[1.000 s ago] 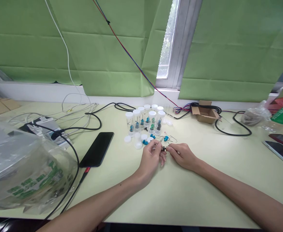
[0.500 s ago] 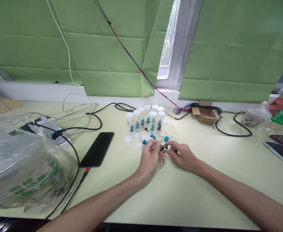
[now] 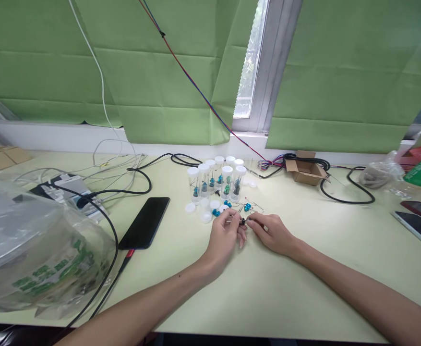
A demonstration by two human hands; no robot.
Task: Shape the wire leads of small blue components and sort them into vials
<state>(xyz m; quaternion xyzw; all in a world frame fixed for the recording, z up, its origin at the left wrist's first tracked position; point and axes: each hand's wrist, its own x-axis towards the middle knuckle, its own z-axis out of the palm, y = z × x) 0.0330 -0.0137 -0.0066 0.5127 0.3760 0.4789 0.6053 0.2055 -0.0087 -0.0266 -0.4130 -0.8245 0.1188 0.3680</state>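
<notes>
Between the fingertips of both hands sits a small black part (image 3: 243, 221) with a thin metal pin sticking out to the left. My left hand (image 3: 226, 230) pinches it from the left side, with the lower fingers curled underneath. From the right, thumb and forefinger of my right hand (image 3: 269, 231) close on its other end. Just beyond the hands lie blue plastic pieces (image 3: 247, 207) with thin metal pins. Clear tubes with white caps (image 3: 227, 183) stand behind, several holding blue, green or dark pieces. The part's exact kind is too small to make out.
A black phone (image 3: 144, 223) lies left, plugged into a cable. A large plastic bag (image 3: 44, 254) fills the left front. A small cardboard box (image 3: 306, 173) and coiled black cables stand back right. Loose white caps (image 3: 190, 207) lie by the tubes; two more phones (image 3: 417, 230) are far right.
My right thumb and forefinger have closed in on the right end of the black part, covering more of it. The left hand stays nearly where it was.
</notes>
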